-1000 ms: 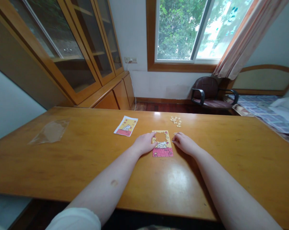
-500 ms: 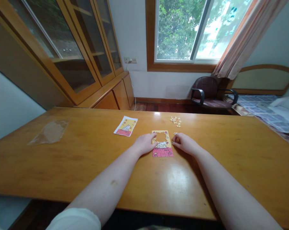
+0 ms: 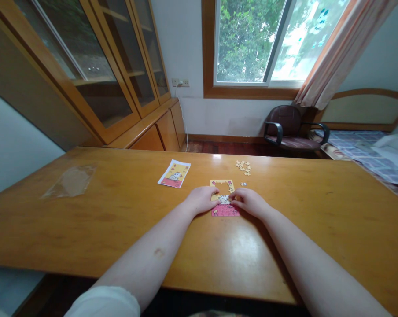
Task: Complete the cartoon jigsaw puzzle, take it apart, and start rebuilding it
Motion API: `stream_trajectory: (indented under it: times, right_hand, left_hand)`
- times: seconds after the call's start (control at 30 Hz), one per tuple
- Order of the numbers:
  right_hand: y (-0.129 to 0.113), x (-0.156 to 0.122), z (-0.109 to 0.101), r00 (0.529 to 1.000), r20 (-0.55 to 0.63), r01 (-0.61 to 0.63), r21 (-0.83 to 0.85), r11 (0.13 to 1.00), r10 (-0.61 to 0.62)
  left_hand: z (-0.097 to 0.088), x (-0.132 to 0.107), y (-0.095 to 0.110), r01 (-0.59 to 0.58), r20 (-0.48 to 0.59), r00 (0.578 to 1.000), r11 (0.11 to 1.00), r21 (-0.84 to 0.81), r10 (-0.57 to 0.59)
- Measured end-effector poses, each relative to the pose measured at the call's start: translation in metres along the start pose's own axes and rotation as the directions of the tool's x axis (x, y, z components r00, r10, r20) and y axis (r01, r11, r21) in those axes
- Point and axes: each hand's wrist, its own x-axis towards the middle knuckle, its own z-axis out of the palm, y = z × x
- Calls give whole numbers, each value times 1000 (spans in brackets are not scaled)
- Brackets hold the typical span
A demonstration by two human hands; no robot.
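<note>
A partly assembled jigsaw puzzle (image 3: 225, 210) lies flat on the table, its lower part pink and its upper part a yellow frame around a gap. My left hand (image 3: 201, 199) rests on its left edge, thumb and forefinger apart. Over the right side of the puzzle, just below the gap, my right hand (image 3: 252, 201) pinches a small puzzle piece, mostly hidden by the fingertips. A couple of loose pieces (image 3: 243, 184) lie just beyond that hand. Farther back is a pile of several pale yellow pieces (image 3: 242, 166).
A printed picture sheet (image 3: 175, 174) with the same design lies left of the puzzle. A clear plastic bag (image 3: 71, 181) lies at the left of the wooden table (image 3: 119, 229). Beyond the table stand a glass-door cabinet (image 3: 119, 110), an armchair (image 3: 286, 125) and a bed (image 3: 367, 145).
My right hand has moved left from beside the puzzle onto its right side, uncovering the nearer loose pieces. My left hand stays at the left edge.
</note>
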Motion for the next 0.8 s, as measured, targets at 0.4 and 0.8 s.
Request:
stream_trajectory:
  times: [0.4, 0.8]
  right_hand:
    - [0, -7, -15, 994, 9, 105, -107, 989, -105]
    - [-7, -7, -14, 989, 72, 135, -68, 989, -130]
  left_hand:
    - [0, 0, 0, 0, 4, 1000, 1000, -7, 0]
    - [3, 1, -3, -34, -24, 999, 999, -9, 34]
